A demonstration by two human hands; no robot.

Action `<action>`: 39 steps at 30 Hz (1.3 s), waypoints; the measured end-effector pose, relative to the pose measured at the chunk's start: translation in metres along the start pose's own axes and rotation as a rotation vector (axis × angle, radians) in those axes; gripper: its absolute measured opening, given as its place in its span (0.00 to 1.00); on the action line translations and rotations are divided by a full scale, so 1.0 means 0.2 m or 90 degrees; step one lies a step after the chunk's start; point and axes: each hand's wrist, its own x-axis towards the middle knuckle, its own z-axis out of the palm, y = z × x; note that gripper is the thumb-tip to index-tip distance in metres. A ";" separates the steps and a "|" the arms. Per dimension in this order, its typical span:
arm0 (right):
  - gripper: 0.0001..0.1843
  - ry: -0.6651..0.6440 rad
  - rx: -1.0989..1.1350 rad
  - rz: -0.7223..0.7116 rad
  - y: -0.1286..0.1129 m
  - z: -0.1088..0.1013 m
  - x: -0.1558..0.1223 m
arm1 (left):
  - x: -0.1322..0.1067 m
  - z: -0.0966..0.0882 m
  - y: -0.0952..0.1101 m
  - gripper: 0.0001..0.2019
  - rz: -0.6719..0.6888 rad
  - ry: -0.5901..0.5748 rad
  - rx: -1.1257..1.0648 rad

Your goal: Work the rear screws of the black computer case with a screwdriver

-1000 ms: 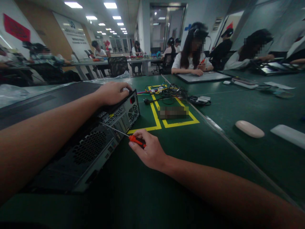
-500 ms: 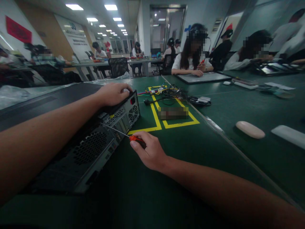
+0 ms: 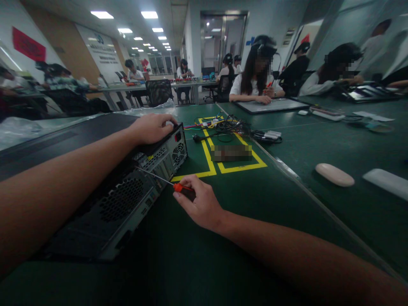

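A black desktop computer case (image 3: pixel 126 199) lies on its side at the left, its rear panel with fan grille and ports turned toward me. My left hand (image 3: pixel 153 127) presses on the case's upper face near the far corner, fingers bent at the edge and gripping it. In my right hand (image 3: pixel 200 199) is a screwdriver (image 3: pixel 179 187) with an orange and dark handle, held between thumb and fingers. Its thin shaft points left, and the tip meets the rear panel near the upper edge. Whether a screw sits under the tip is too small to tell.
On the green table (image 3: pixel 255 204), yellow tape (image 3: pixel 210 163) frames a blurred-out item (image 3: pixel 231 153). A tangle of cables (image 3: pixel 232 125) lies beyond. A pale oval case (image 3: pixel 334 174) and a white object (image 3: pixel 387 180) are at right. A person (image 3: pixel 258 80) works across the table.
The view has shifted very slightly. Both hands, the screwdriver and the computer case keep nearly the same places.
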 end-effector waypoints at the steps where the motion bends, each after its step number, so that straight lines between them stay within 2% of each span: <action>1: 0.10 -0.002 0.002 0.006 0.00 0.00 0.00 | 0.01 0.01 -0.01 0.31 0.003 0.006 -0.003; 7: 0.10 -0.007 0.000 0.023 -0.02 0.00 0.00 | 0.03 0.03 -0.05 0.30 0.022 0.022 -0.031; 18: 0.16 0.003 -0.029 0.008 -0.01 0.00 -0.01 | 0.02 0.02 -0.03 0.32 0.012 0.020 -0.021; 28: 0.09 0.004 -0.010 0.011 0.00 0.01 0.00 | 0.02 0.02 -0.03 0.32 0.010 0.012 -0.019; 39: 0.10 -0.001 -0.022 0.018 -0.01 0.00 0.00 | 0.02 0.02 -0.04 0.33 0.020 0.017 -0.018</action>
